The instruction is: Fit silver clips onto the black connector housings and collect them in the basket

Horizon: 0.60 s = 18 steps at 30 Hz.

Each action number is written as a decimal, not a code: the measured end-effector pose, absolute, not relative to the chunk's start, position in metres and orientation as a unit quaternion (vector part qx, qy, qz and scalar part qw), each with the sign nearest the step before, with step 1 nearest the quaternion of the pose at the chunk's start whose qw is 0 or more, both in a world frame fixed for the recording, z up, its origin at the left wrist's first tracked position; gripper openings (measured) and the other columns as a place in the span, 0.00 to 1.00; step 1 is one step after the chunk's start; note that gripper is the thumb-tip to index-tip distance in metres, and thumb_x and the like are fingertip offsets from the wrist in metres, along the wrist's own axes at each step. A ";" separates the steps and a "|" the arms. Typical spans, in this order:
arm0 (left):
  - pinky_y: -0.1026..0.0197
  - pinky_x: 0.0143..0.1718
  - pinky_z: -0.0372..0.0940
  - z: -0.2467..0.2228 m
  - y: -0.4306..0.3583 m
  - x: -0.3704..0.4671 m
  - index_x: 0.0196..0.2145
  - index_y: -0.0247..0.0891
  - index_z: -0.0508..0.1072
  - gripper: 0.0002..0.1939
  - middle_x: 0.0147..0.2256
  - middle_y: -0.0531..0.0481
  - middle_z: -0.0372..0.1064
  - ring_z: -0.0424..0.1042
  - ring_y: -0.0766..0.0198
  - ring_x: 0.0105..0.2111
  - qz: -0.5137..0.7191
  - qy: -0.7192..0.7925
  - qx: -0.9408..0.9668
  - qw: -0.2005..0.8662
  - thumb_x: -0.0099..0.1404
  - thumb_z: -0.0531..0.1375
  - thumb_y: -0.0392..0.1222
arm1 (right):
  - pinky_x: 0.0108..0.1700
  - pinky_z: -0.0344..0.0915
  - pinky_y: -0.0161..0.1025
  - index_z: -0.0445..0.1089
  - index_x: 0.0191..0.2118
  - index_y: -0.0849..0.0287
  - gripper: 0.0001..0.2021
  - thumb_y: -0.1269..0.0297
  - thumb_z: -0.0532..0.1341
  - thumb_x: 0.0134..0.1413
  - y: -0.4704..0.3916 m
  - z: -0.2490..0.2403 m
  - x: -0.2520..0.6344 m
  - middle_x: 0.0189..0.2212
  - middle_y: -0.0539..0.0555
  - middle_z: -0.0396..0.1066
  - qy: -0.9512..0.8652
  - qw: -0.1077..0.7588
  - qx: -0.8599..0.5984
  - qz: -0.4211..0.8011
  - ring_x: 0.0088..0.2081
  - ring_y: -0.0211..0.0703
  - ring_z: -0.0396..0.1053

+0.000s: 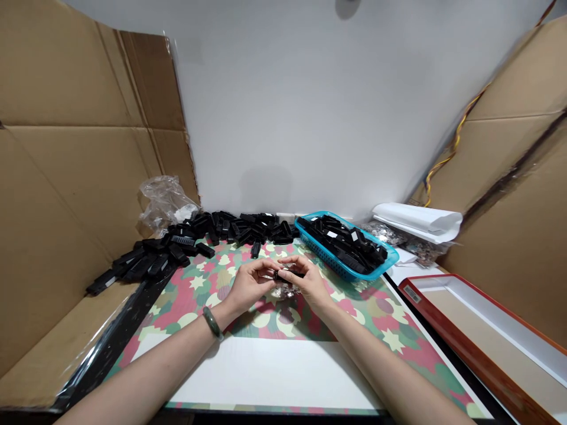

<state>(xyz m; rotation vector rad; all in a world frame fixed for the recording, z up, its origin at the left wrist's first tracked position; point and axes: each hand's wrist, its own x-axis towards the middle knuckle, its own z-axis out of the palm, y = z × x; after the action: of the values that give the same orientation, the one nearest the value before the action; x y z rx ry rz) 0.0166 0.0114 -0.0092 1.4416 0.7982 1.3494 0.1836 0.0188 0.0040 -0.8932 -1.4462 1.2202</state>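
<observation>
Both hands meet over the middle of the patterned mat. My right hand (309, 280) is closed around a small black plastic piece (292, 276), its thumb lying along the top. Against the left end of that piece, the fingertips of my left hand (252, 284) are pinched together; whether they also hold a tiny part is hidden. Just beneath the fingers lies a small heap of shiny metal parts (286, 291). A dark green bangle (212, 323) circles my left wrist.
Behind the hands, black plastic pieces (239, 227) are piled along the wall. A blue basket (330, 260) holds more of them. Bags of metal parts (385, 233) lie at right, near a red-edged box lid (469, 330). White paper (274, 372) covers the front. Cardboard walls (75, 118) flank the table.
</observation>
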 end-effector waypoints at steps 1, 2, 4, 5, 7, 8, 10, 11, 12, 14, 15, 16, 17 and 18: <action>0.59 0.39 0.72 -0.008 0.012 0.016 0.34 0.35 0.76 0.15 0.37 0.45 0.76 0.76 0.60 0.36 0.549 0.321 0.584 0.505 0.49 0.73 0.40 | 0.42 0.69 0.43 0.73 0.39 0.57 0.17 0.52 0.71 0.46 0.019 0.005 0.184 0.37 0.55 0.75 -0.607 0.500 -0.371 0.494 0.39 0.47 0.72; 0.58 0.40 0.72 -0.006 0.012 0.015 0.34 0.35 0.76 0.15 0.37 0.46 0.76 0.76 0.60 0.36 0.541 0.316 0.574 0.527 0.48 0.73 0.40 | 0.43 0.68 0.43 0.74 0.37 0.57 0.16 0.52 0.70 0.46 0.018 0.005 0.184 0.38 0.55 0.75 -0.613 0.505 -0.371 0.480 0.39 0.47 0.72; 0.57 0.41 0.71 -0.002 0.012 0.013 0.34 0.36 0.78 0.16 0.36 0.46 0.76 0.76 0.59 0.37 0.525 0.313 0.543 0.576 0.48 0.73 0.42 | 0.43 0.68 0.43 0.74 0.35 0.57 0.13 0.54 0.70 0.48 0.018 0.005 0.183 0.38 0.54 0.74 -0.625 0.526 -0.365 0.447 0.40 0.47 0.72; 0.57 0.42 0.71 0.000 0.011 0.012 0.35 0.36 0.78 0.16 0.37 0.46 0.76 0.76 0.59 0.37 0.517 0.315 0.524 0.598 0.49 0.73 0.43 | 0.43 0.67 0.42 0.75 0.34 0.56 0.12 0.54 0.69 0.49 0.018 0.004 0.183 0.38 0.54 0.74 -0.633 0.536 -0.359 0.428 0.40 0.47 0.72; 0.57 0.41 0.71 0.004 0.010 0.010 0.36 0.36 0.80 0.17 0.37 0.46 0.77 0.76 0.60 0.36 0.505 0.329 0.486 0.633 0.48 0.73 0.44 | 0.43 0.67 0.42 0.75 0.34 0.56 0.09 0.56 0.68 0.52 0.018 0.002 0.183 0.38 0.54 0.73 -0.649 0.552 -0.348 0.391 0.41 0.47 0.72; 0.57 0.40 0.71 0.005 0.010 0.009 0.36 0.36 0.80 0.18 0.36 0.46 0.77 0.76 0.61 0.34 0.501 0.336 0.470 0.644 0.47 0.74 0.44 | 0.43 0.67 0.42 0.75 0.35 0.56 0.09 0.56 0.67 0.54 0.018 0.001 0.182 0.38 0.54 0.72 -0.658 0.556 -0.345 0.371 0.42 0.47 0.71; 0.58 0.39 0.71 0.007 0.010 0.009 0.38 0.35 0.81 0.20 0.35 0.45 0.78 0.76 0.62 0.32 0.489 0.338 0.454 0.664 0.47 0.74 0.43 | 0.44 0.66 0.42 0.75 0.36 0.55 0.07 0.57 0.65 0.58 0.017 -0.001 0.182 0.38 0.54 0.72 -0.676 0.560 -0.344 0.333 0.42 0.47 0.71; 0.58 0.38 0.71 0.007 0.011 0.008 0.39 0.35 0.81 0.20 0.35 0.44 0.78 0.76 0.62 0.31 0.480 0.333 0.453 0.674 0.48 0.74 0.43 | 0.44 0.66 0.42 0.75 0.37 0.54 0.07 0.58 0.64 0.59 0.017 -0.002 0.182 0.38 0.54 0.72 -0.685 0.562 -0.343 0.313 0.42 0.47 0.71; 0.59 0.37 0.71 0.007 0.011 0.007 0.40 0.34 0.81 0.20 0.34 0.44 0.78 0.76 0.62 0.31 0.470 0.327 0.457 0.681 0.49 0.73 0.43 | 0.45 0.66 0.43 0.75 0.37 0.54 0.07 0.58 0.63 0.60 0.016 -0.002 0.182 0.37 0.54 0.72 -0.694 0.562 -0.342 0.293 0.42 0.47 0.70; 0.61 0.35 0.70 0.007 0.012 0.006 0.39 0.33 0.81 0.18 0.32 0.44 0.78 0.76 0.63 0.29 0.455 0.322 0.468 0.686 0.51 0.72 0.44 | 0.45 0.66 0.43 0.75 0.38 0.53 0.07 0.58 0.62 0.61 0.015 -0.001 0.182 0.36 0.54 0.72 -0.710 0.561 -0.336 0.261 0.42 0.46 0.70; 0.62 0.35 0.70 0.007 0.012 0.006 0.37 0.33 0.81 0.17 0.31 0.44 0.78 0.76 0.63 0.29 0.453 0.324 0.473 0.683 0.52 0.72 0.44 | 0.45 0.66 0.43 0.74 0.38 0.53 0.07 0.58 0.61 0.62 0.014 -0.001 0.181 0.36 0.54 0.72 -0.716 0.561 -0.333 0.250 0.41 0.46 0.70; 0.62 0.34 0.69 0.007 0.012 0.005 0.36 0.33 0.81 0.15 0.30 0.44 0.78 0.76 0.63 0.28 0.455 0.328 0.475 0.678 0.52 0.72 0.44 | 0.44 0.66 0.43 0.74 0.38 0.53 0.07 0.59 0.61 0.62 0.013 0.000 0.181 0.36 0.54 0.71 -0.721 0.561 -0.328 0.242 0.41 0.46 0.70; 0.62 0.34 0.69 0.007 0.012 0.005 0.35 0.33 0.81 0.14 0.30 0.44 0.78 0.76 0.63 0.28 0.460 0.332 0.474 0.674 0.52 0.72 0.44 | 0.43 0.66 0.43 0.74 0.38 0.53 0.07 0.59 0.60 0.63 0.013 0.000 0.180 0.35 0.54 0.71 -0.725 0.561 -0.322 0.238 0.40 0.46 0.70; 0.62 0.34 0.70 0.006 0.012 0.005 0.34 0.33 0.82 0.14 0.29 0.44 0.78 0.76 0.63 0.28 0.465 0.334 0.472 0.671 0.51 0.72 0.44 | 0.43 0.66 0.42 0.74 0.38 0.53 0.07 0.59 0.60 0.63 0.012 0.000 0.180 0.35 0.54 0.71 -0.728 0.561 -0.317 0.236 0.40 0.46 0.70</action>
<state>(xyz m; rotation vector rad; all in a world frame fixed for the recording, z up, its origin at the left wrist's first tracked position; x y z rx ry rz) 0.0050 0.0120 0.0064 1.0637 0.7520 1.0471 0.1797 0.0118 0.0002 -0.7466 -1.7143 0.5554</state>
